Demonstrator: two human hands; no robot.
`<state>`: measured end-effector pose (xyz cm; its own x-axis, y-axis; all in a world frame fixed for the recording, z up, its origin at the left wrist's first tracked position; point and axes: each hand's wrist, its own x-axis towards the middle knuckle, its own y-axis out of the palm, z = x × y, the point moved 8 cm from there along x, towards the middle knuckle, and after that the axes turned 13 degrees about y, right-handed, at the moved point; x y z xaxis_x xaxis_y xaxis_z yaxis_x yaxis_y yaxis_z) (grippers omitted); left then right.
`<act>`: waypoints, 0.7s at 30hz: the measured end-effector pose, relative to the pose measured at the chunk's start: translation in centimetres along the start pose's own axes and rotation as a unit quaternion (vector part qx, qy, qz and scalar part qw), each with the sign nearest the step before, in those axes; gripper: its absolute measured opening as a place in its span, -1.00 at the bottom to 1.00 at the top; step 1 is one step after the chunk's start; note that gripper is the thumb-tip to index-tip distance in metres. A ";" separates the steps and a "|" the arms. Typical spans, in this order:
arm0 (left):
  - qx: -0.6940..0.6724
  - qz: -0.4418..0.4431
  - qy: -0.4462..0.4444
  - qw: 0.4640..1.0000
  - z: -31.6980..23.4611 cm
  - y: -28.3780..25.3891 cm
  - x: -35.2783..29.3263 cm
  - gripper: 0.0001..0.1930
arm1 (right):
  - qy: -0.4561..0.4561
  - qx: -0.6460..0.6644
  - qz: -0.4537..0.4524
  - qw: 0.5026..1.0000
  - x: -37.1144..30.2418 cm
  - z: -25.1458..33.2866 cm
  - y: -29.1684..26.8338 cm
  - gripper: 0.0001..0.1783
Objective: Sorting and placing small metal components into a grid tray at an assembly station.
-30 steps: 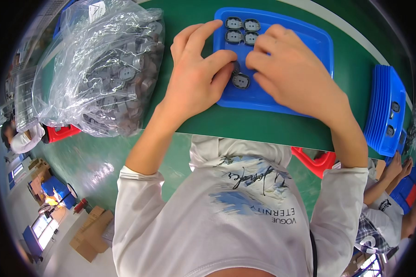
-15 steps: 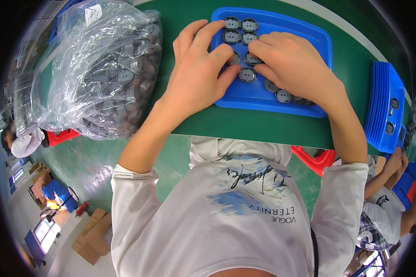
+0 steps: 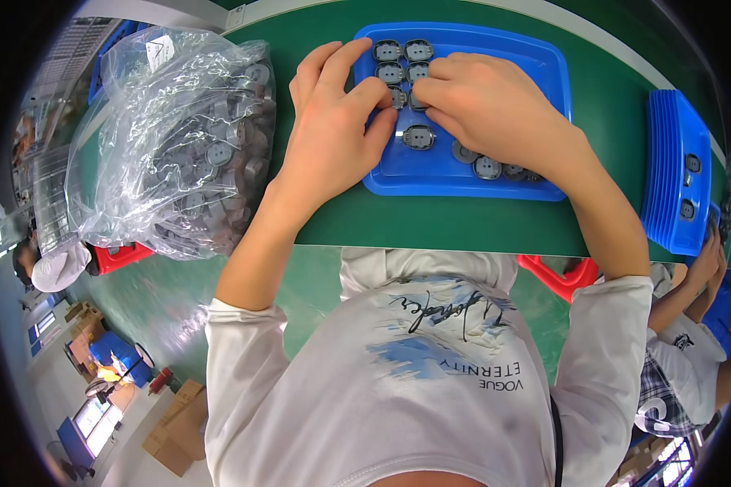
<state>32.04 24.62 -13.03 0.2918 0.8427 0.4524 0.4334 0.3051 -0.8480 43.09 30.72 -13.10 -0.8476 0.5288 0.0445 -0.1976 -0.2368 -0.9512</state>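
Head view: over a blue tray (image 3: 394, 167), the left hand (image 3: 329, 126) has thumb and forefinger slightly parted beside a grey part (image 3: 399, 98); whether they pinch it, I cannot tell. The right hand (image 3: 495, 105) curls its fingertips over a neighbouring part (image 3: 416, 101), its grip hidden. Four grey parts (image 3: 418, 50) sit in pairs at the tray's far left; one lone part (image 3: 419, 138) lies nearer, and loose parts (image 3: 486, 167) lie near right. Crowded fingertips could nudge the pairs askew, I judge. Left, a clear bag (image 3: 195, 154) of parts bears a white label (image 3: 160, 53), too small to read; the shirt (image 3: 455, 390) shows upside-down script and capitals.
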 end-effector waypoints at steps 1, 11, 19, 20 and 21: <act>-0.002 -0.004 -0.002 1.000 0.1 -0.1 0.0 -0.85 | -0.001 0.002 -0.008 1.000 0.0 0.0 -0.1 -0.86; 0.015 -0.039 0.012 0.999 -0.9 -1.0 -0.1 -0.83 | 0.015 0.005 0.011 1.000 -0.7 0.0 -1.2 -0.81; -0.050 0.044 0.077 0.995 -3.8 0.4 -0.2 -0.85 | -0.045 0.002 0.143 0.989 -1.7 -0.2 -0.5 -0.67; -0.038 0.031 0.083 0.995 -3.7 0.1 -0.1 -0.86 | -0.045 0.001 0.138 0.989 -1.5 0.0 -0.4 -0.67; -0.033 0.031 0.087 0.995 -3.5 -0.3 0.0 -0.86 | -0.053 0.007 0.134 0.990 -1.2 0.3 -0.6 -0.70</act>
<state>34.91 22.96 -11.75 0.4601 0.7676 0.4461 0.4634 0.2209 -0.8582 44.02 29.95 -12.52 -0.9170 0.3574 -0.1772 0.0354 -0.3695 -0.9286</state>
